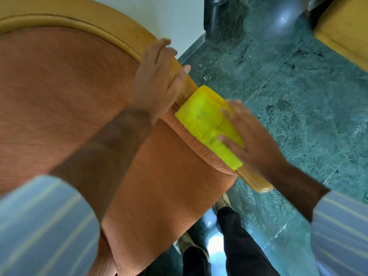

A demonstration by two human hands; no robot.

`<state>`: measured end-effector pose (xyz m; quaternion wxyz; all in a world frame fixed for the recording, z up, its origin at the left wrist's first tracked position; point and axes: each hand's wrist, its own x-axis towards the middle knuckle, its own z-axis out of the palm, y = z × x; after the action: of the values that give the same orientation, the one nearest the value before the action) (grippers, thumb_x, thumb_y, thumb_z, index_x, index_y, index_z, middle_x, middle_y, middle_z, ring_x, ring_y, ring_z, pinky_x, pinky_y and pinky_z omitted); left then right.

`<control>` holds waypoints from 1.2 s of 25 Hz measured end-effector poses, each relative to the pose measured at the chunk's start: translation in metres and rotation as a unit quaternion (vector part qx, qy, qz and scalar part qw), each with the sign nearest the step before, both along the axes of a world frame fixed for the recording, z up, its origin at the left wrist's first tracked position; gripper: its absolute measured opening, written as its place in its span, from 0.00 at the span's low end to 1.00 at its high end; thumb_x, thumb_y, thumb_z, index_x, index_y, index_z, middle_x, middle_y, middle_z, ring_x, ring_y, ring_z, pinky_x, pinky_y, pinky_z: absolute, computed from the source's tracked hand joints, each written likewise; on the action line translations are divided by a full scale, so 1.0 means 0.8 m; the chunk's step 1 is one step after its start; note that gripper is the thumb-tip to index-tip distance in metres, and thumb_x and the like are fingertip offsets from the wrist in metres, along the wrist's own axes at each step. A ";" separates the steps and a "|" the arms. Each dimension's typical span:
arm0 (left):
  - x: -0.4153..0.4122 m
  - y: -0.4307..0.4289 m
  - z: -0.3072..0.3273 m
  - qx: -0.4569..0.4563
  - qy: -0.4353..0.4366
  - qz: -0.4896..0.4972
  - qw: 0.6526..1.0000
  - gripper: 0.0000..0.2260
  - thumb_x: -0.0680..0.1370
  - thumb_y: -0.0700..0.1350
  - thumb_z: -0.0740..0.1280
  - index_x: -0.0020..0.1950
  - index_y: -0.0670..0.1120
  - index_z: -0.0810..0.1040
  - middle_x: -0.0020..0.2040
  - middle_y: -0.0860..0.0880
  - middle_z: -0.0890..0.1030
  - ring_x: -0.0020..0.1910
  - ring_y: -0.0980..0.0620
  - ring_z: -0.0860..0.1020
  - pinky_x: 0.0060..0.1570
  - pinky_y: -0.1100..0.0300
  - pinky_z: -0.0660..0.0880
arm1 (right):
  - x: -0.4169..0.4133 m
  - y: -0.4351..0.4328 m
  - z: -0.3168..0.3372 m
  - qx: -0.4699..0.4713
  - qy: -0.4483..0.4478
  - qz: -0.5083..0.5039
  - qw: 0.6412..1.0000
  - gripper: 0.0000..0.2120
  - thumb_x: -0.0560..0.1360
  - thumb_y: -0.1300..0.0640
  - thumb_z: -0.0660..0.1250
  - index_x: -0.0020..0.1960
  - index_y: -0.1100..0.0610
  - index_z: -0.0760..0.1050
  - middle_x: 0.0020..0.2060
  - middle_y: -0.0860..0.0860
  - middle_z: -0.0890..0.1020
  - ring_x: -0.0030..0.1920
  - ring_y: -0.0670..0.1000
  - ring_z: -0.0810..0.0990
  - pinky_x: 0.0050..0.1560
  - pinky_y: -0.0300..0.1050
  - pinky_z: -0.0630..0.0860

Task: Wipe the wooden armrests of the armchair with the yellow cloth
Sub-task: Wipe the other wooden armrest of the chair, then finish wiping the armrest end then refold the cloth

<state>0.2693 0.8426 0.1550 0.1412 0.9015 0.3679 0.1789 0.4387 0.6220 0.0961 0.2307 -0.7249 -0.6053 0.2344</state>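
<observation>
The armchair has orange upholstery and a light wooden frame. Its right wooden armrest runs diagonally from the curved back down to a rounded end. A folded yellow cloth lies draped over the middle of that armrest. My right hand presses flat on the cloth's near part, fingers spread over it. My left hand grips the wooden rail higher up, where the armrest meets the chair back. The other armrest is out of view.
Green marble floor lies to the right of the chair. A white wall stands behind it. A yellow wooden piece of furniture sits at the top right. My legs and shoes are below the armrest.
</observation>
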 end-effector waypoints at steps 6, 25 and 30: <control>-0.017 -0.132 -0.042 -0.436 -0.150 0.300 0.835 0.19 0.75 0.55 0.77 0.56 0.43 0.80 0.51 0.46 0.85 0.53 0.47 0.84 0.56 0.51 0.82 | 0.053 -0.027 0.011 -0.206 0.350 -0.221 0.887 0.16 0.62 0.39 0.79 0.48 0.42 0.86 0.45 0.39 0.89 0.50 0.41 0.87 0.49 0.35 0.78; -0.440 -0.416 0.082 -0.295 -0.592 0.613 0.432 0.06 0.78 0.37 0.72 0.53 0.46 0.81 0.50 0.46 0.89 0.52 0.44 0.87 0.45 0.45 0.86 | -0.406 0.086 0.193 -0.299 0.357 0.230 0.854 0.11 0.74 0.72 0.74 0.50 0.58 0.80 0.43 0.55 0.85 0.38 0.46 0.83 0.38 0.39 0.80; -0.487 -0.588 0.101 -0.115 -0.657 0.681 0.301 0.08 0.79 0.33 0.70 0.57 0.39 0.78 0.51 0.43 0.86 0.50 0.49 0.87 0.49 0.58 0.85 | -0.562 -0.010 0.196 -0.385 0.269 0.406 0.784 0.12 0.79 0.71 0.70 0.58 0.58 0.80 0.45 0.51 0.86 0.38 0.41 0.85 0.34 0.30 0.79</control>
<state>-0.1202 0.3719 0.2361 0.2662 -0.1127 0.6527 0.7003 -0.0106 0.6138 0.2527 -0.0309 -0.3481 -0.6164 0.7056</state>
